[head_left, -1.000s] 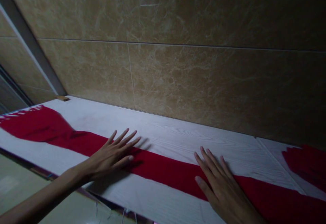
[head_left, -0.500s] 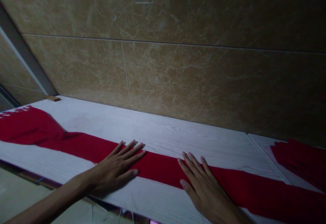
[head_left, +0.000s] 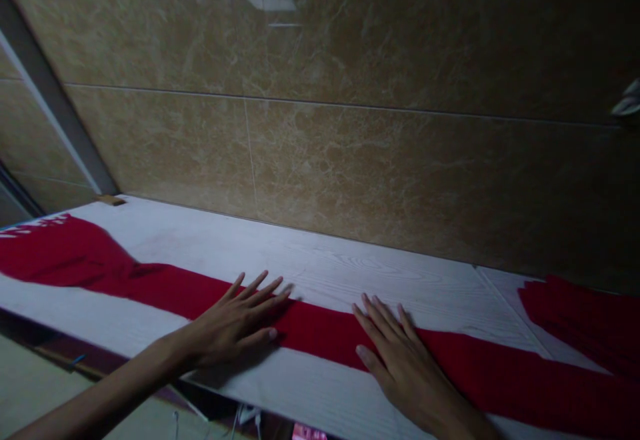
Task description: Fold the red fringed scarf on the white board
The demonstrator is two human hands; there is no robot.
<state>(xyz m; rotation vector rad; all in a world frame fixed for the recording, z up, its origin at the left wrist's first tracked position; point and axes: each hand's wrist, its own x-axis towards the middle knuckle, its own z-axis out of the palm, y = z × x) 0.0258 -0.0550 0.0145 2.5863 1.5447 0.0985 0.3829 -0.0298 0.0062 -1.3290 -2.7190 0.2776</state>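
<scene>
A long red cloth strip [head_left: 320,333] runs across the white wood-grain table [head_left: 320,260], folded to a narrow band in the middle and wider at its left end, where the edge is ragged. My left hand [head_left: 235,323] is over the band left of centre, palm down with fingers spread; whether the whole palm touches cannot be told. My right hand [head_left: 405,360] rests on the band right of centre, fingers stretched toward the wall. Neither hand grips anything. Part of the cloth is hidden beneath both hands.
More red cloth [head_left: 580,320] lies at the table's right end. Behind the table stands a brown marbled tile wall [head_left: 320,153] with a grey metal post [head_left: 65,107] at left. A small wooden block [head_left: 111,200] sits by the post. Below the front edge are white cables [head_left: 247,415] and a lit pink screen [head_left: 307,432].
The view has tilted up and shifted slightly. My left hand's fingers look a little more raised and spread. My right hand stays about where it was on the cloth.
</scene>
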